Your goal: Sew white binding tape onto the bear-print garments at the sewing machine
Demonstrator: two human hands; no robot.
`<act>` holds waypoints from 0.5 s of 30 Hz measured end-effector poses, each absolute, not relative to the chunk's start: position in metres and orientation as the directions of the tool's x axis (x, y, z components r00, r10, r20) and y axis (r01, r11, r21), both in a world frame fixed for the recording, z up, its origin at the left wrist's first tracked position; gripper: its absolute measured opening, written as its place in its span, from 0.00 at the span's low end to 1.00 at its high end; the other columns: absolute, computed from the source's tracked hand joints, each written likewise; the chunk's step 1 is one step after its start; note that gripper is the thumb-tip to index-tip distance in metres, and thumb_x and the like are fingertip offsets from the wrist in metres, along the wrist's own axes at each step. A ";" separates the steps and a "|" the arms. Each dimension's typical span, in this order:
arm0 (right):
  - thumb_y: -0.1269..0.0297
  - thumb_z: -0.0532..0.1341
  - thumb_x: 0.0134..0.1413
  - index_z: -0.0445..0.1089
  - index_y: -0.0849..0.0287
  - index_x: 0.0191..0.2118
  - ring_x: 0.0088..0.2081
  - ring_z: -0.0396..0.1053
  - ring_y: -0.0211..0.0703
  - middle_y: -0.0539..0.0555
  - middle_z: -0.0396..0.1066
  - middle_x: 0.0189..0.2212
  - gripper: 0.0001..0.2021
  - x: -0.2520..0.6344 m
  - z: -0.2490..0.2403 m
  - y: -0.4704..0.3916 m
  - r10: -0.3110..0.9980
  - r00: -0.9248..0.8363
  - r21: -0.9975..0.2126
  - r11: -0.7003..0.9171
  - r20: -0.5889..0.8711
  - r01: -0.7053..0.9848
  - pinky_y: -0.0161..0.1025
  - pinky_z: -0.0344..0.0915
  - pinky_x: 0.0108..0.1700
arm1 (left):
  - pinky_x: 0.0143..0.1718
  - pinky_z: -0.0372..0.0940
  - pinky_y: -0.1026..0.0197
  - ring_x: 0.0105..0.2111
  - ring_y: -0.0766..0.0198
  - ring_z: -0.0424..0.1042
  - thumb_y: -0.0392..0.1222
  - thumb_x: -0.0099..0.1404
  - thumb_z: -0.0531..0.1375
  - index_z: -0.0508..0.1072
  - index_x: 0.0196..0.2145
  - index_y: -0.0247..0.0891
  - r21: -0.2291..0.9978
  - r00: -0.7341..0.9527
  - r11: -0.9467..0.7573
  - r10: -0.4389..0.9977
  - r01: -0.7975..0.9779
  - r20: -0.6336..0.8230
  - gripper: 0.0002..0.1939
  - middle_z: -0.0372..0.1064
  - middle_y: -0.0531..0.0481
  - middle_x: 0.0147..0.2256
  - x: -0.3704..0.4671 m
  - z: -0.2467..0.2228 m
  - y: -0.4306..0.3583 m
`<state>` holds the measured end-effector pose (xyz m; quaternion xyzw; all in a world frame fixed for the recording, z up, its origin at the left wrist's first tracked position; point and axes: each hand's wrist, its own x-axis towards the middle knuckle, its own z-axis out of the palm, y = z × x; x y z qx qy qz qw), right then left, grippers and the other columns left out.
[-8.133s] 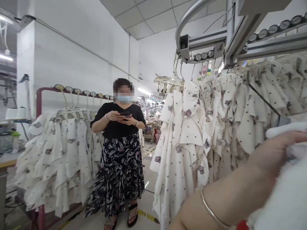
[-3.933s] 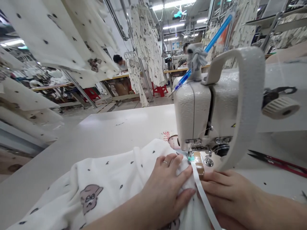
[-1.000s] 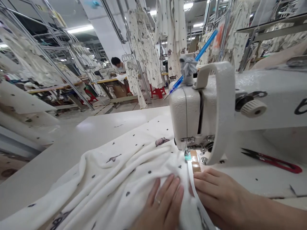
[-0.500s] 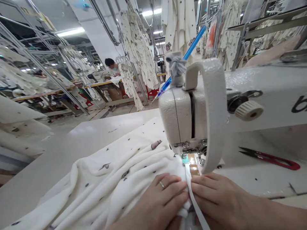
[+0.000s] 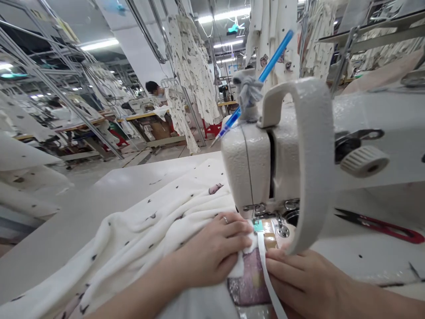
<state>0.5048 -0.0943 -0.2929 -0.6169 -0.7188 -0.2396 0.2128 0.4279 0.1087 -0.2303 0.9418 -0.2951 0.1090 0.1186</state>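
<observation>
White cloth [image 5: 133, 235] with small dark and pink prints lies in folds left of the sewing machine [image 5: 255, 168]. My left hand [image 5: 215, 248], a ring on one finger, rests on this cloth with its fingers laid forward, close to the needle area. From a small green guide [image 5: 258, 226] by the presser foot, a narrow white tape [image 5: 265, 266] runs down towards me. My right hand [image 5: 305, 274] is beside the tape, fingers together and curled with their tips at its edge. Its thumb is hidden.
Red-handled thread snips [image 5: 381, 223] lie on the table [image 5: 348, 248] at right. A blue pen [image 5: 275, 55] is tied atop the machine. A pinkish patch [image 5: 254, 274] shows between my hands. Beyond are hanging printed garments [image 5: 195, 66] and a seated person [image 5: 156, 95].
My left hand has moved forward and left along the cloth, nearer the presser foot. The pinkish patch has come into view between my hands. The machine appears slightly larger.
</observation>
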 end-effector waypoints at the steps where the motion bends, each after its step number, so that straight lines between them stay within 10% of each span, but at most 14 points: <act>1: 0.74 0.52 0.53 0.68 0.61 0.30 0.34 0.64 0.41 0.54 0.66 0.32 0.09 0.505 -0.294 -0.095 0.786 -0.152 0.086 0.126 0.599 0.988 0.37 0.63 0.29 | 0.49 0.59 0.58 0.43 0.62 0.66 0.29 0.59 0.47 0.67 0.39 0.37 0.149 0.797 -0.796 -0.533 -0.586 0.284 0.13 0.68 0.46 0.44 0.431 -0.230 0.111; 15: 0.72 0.44 0.60 0.68 0.62 0.28 0.32 0.64 0.42 0.55 0.67 0.29 0.17 0.512 -0.258 -0.112 0.859 -0.018 -0.054 0.053 0.512 0.997 0.40 0.62 0.33 | 0.40 0.64 0.64 0.36 0.63 0.69 0.33 0.55 0.48 0.66 0.20 0.37 0.184 0.875 -0.874 -0.391 -0.450 0.284 0.10 0.70 0.52 0.30 0.460 -0.228 0.120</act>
